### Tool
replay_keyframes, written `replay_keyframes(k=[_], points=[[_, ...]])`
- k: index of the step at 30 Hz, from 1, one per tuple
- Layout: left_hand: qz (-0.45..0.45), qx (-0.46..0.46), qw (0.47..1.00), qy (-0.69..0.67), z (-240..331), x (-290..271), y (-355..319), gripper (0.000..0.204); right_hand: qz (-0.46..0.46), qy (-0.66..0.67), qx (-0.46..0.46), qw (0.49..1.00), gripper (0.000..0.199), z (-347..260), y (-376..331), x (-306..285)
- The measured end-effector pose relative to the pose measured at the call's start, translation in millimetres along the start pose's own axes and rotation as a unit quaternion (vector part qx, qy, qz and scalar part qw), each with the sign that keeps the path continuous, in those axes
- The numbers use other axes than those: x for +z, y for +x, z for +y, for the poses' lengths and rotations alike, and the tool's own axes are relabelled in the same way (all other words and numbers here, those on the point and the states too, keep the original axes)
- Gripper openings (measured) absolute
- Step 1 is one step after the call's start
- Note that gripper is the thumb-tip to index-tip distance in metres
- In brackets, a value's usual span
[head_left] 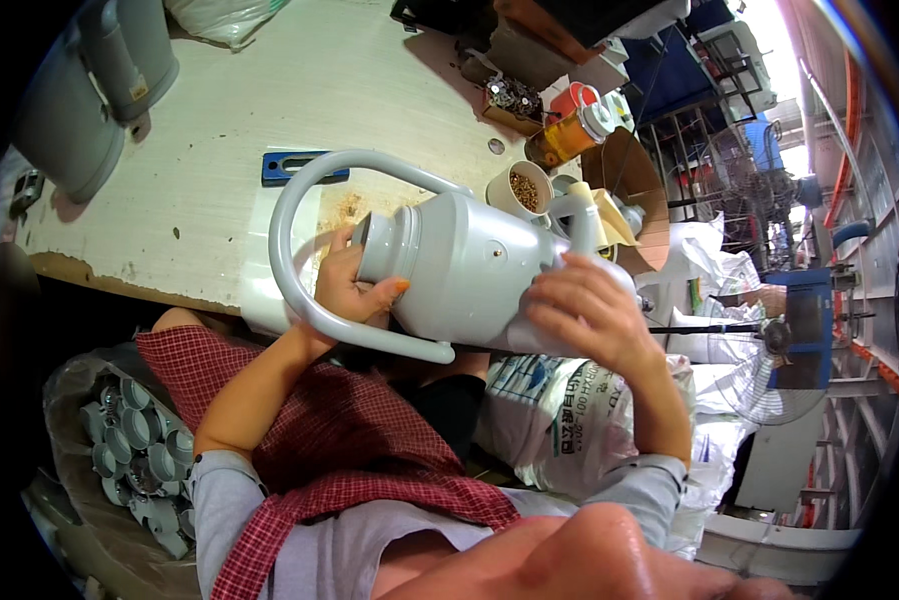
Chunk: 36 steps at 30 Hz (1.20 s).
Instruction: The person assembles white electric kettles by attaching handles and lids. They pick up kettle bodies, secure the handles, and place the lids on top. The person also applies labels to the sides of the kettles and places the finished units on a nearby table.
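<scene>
Left hand (354, 285): grip closed around the neck end of a grey plastic watering can (469, 270). Right hand (589, 310): fingers spread and pressed on the can's body near the spout. Can lies sideways, held above the worktop (199, 180) edge, looped handle (289, 250) leftward. Behind: cup of screws (522, 190), blue bracket (294, 165).

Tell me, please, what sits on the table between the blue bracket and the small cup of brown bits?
In the head view, the grey watering can's looped handle arcs between the blue bracket and the cup; beneath it, bare, stained tabletop.
</scene>
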<state>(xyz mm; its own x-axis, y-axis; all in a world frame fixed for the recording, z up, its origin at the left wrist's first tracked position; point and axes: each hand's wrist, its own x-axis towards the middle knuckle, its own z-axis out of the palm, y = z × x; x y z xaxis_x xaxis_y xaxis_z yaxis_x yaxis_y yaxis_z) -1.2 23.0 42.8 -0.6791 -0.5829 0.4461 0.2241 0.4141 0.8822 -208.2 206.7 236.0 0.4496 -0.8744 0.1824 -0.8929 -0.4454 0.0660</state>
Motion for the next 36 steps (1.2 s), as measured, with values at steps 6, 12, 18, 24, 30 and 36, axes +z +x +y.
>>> replay_keyframes(k=[6,12,18,24,30,36], points=[[0.025,0.034,0.999,0.004,-4.8,2.8,0.6,0.042,-0.005,0.209,0.175,0.962,0.021,4.2,-34.6,-17.4],[0.01,0.05,0.999,-0.002,-11.7,8.3,4.3,0.042,-0.151,0.145,0.452,0.867,0.071,63.9,32.8,18.6],[0.03,0.072,0.997,0.021,-10.1,1.9,2.5,0.043,-0.051,0.323,0.446,0.833,0.041,44.4,42.3,-25.2],[0.027,0.059,0.998,0.025,-7.3,5.5,3.6,0.046,0.006,0.011,0.207,0.978,0.042,8.9,40.9,-20.8],[0.03,0.069,0.997,0.029,-10.1,5.7,1.7,0.044,-0.036,0.002,0.179,0.983,0.036,8.2,51.4,-10.1],[0.041,0.086,0.994,0.057,-14.1,5.7,0.3,0.044,-0.074,0.008,0.177,0.981,0.034,8.6,54.7,-6.8]])
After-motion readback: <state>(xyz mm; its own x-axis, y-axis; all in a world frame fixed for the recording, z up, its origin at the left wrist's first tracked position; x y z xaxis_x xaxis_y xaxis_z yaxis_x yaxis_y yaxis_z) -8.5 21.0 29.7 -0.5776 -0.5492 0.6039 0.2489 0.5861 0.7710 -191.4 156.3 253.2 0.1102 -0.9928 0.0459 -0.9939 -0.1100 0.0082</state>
